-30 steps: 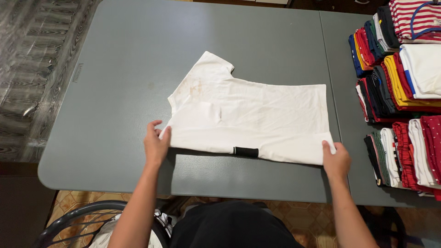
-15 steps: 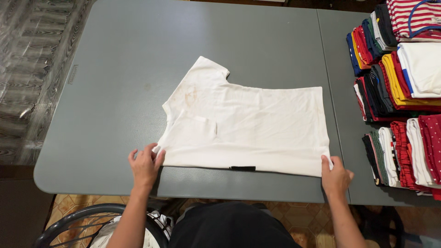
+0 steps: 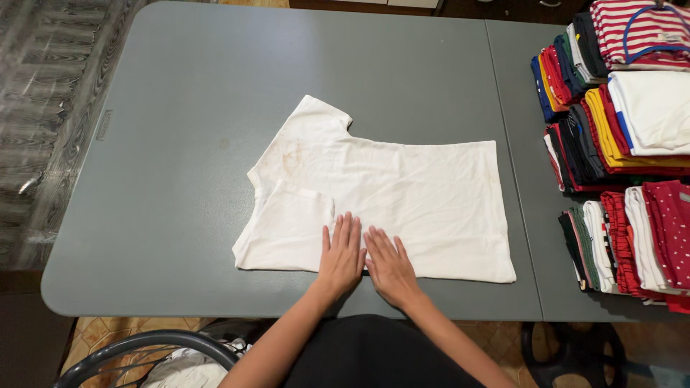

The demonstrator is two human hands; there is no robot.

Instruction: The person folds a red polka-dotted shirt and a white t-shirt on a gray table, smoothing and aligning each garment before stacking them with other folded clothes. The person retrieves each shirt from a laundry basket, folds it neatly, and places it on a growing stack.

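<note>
A white T-shirt (image 3: 402, 194) lies flat on the grey table (image 3: 180, 144), folded lengthwise, with a faint brownish stain near its upper left sleeve. My left hand (image 3: 341, 255) and my right hand (image 3: 388, 266) rest side by side, palms down and fingers spread, on the shirt's near edge at its middle. Neither hand grips the cloth. A folded sleeve flap sits just left of my left hand.
Stacks of folded clothes (image 3: 618, 144) in red, white, yellow, navy and stripes fill the table's right side. A dark wheel-like ring (image 3: 136, 348) and crumpled cloth lie below the table's near edge at the left. Patterned flooring runs along the left.
Both hands left the shirt's near corners and came together at the middle of its near edge. The shirt now lies flat with its left sleeve part folded in.
</note>
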